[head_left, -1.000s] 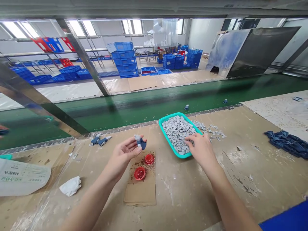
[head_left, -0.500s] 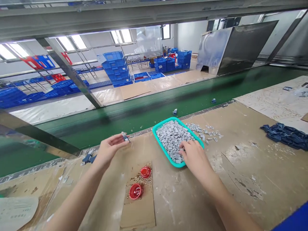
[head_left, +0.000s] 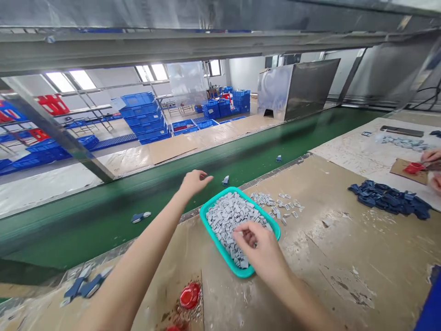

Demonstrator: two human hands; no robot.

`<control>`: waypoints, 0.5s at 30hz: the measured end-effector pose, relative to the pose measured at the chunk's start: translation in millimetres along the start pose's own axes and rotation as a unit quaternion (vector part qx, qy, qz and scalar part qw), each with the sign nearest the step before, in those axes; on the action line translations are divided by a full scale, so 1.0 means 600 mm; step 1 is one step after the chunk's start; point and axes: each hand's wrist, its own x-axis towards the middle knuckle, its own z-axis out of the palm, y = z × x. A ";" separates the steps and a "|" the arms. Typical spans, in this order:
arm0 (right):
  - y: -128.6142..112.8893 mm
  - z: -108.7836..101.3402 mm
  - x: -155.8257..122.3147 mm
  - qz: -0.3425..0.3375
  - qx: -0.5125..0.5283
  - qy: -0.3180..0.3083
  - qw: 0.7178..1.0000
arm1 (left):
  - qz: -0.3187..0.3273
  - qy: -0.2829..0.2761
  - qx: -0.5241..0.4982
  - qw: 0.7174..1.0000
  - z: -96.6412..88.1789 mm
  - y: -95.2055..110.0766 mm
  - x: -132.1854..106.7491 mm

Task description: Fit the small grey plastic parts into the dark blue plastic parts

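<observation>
My left hand [head_left: 195,181] reaches over the green conveyor belt [head_left: 172,184], its fingers stretched out and nothing visible in them. Just right of its fingertips, a blue-and-white plastic part [head_left: 225,180] lies on the belt. Another blue-and-grey part [head_left: 140,217] rests on the belt beyond my left forearm. Over the turquoise basket [head_left: 214,240] my right hand [head_left: 258,241] pinches thumb and forefinger on what looks like a small grey plastic piece, mostly hidden by the fingertips. Many similar grey pieces [head_left: 229,209] fill the basket.
Loose grey pieces [head_left: 287,204] lie right of the basket, near a pile of dark blue parts [head_left: 389,198]. Red caps [head_left: 189,295] sit on cardboard in front. Several blue parts [head_left: 86,284] lie at left. At far right, another person's hands [head_left: 432,156] work beside a red cup [head_left: 413,168].
My left hand has moved forward over the belt, and the blue-and-grey part it held is out of its fingers. My right hand has lifted slightly from the grey pieces. The view has shifted right.
</observation>
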 end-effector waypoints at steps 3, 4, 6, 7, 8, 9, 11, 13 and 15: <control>0.002 0.014 0.001 0.030 0.067 -0.006 0.997 | 0.003 -0.036 -0.011 0.999 0.053 0.044 0.042; 0.003 0.016 0.000 0.034 0.099 -0.016 0.994 | -0.002 -0.046 -0.016 0.999 0.065 0.051 0.048; 0.003 0.017 -0.003 0.032 0.166 -0.037 0.985 | -0.017 -0.064 -0.034 0.997 0.081 0.056 0.050; 0.002 0.015 -0.005 0.029 0.196 -0.043 0.979 | -0.025 -0.070 -0.046 0.996 0.082 0.054 0.044; 0.001 0.013 -0.007 0.031 0.220 -0.048 0.974 | -0.032 -0.074 -0.061 0.995 0.080 0.050 0.035; -0.001 0.011 -0.009 0.036 0.238 -0.051 0.969 | -0.038 -0.072 -0.078 0.994 0.074 0.045 0.022; -0.006 0.006 -0.013 0.051 0.257 -0.067 0.963 | -0.045 -0.058 -0.120 0.990 0.053 0.031 -0.017; -0.011 0.003 -0.019 0.056 0.254 -0.102 0.960 | -0.047 -0.040 -0.172 0.983 0.024 0.016 -0.074; -0.017 0.003 -0.027 0.054 0.240 -0.145 0.958 | -0.047 -0.031 -0.232 0.971 -0.006 0.002 -0.147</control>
